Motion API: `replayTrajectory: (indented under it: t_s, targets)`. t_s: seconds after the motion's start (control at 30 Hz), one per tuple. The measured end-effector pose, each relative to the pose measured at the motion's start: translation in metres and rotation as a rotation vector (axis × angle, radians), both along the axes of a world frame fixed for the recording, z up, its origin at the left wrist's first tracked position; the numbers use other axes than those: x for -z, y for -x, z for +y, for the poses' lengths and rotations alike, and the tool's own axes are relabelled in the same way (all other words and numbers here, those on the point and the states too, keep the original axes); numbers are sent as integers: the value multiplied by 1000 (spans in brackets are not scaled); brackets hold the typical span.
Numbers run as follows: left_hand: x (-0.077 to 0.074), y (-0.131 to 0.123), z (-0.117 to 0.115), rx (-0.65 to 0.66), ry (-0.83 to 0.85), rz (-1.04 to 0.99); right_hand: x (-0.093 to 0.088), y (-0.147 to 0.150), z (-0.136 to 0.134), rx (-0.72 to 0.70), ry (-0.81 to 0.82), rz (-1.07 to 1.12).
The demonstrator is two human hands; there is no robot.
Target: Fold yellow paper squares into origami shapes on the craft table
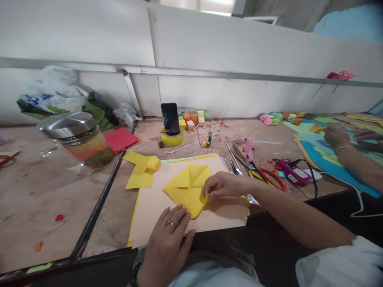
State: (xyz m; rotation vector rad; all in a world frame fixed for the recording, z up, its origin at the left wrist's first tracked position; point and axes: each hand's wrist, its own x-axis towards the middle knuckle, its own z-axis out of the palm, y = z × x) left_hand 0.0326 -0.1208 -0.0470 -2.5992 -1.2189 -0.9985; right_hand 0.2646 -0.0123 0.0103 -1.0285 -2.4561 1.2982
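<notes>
Yellow folded sheet (pixel 194 195): thin, creased, many-cornered paper on peach paper (pixel 146 211) over the tabletop (pixel 110 223); ahead of the left hand (pixel 170 235), left of the right hand (pixel 223 184); both touch it; no clear long axis.
Glass mug (pixel 77 145): rounded, clear, metal-lidded.
Left hand: palm down, fingers extended, fingertips on the sheet's near edge.
Right hand: fingers curled, pinching the sheet's right edge.
Glue gun (pixel 247 150): pink, beyond the right hand.

The table (pixel 36 203) carries peach paper (pixel 149 211), scissors (pixel 266 170) and, seemingly, a glue gun (pixel 247 148).
</notes>
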Motion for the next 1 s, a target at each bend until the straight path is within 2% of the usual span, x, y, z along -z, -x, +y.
replayTrajectory:
  t_s: [0.13, 0.23, 0.4, 0.53, 1.0]
  targets:
    - [2, 3, 0, 10, -7, -46, 20, 14, 3, 262, -97, 88]
    - [1, 4, -1, 20, 10, -45, 28, 22, -2, 368, -179, 112]
    - [-3, 3, 0, 26, 43, -52, 30, 25, -7, 353, -334, 80]
    - [-3, 2, 2, 32, -1, -9, 34, 24, -6, 331, -401, 82]
    - [-5, 3, 1, 58, 34, 4, 41, 24, -7, 338, -451, 85]
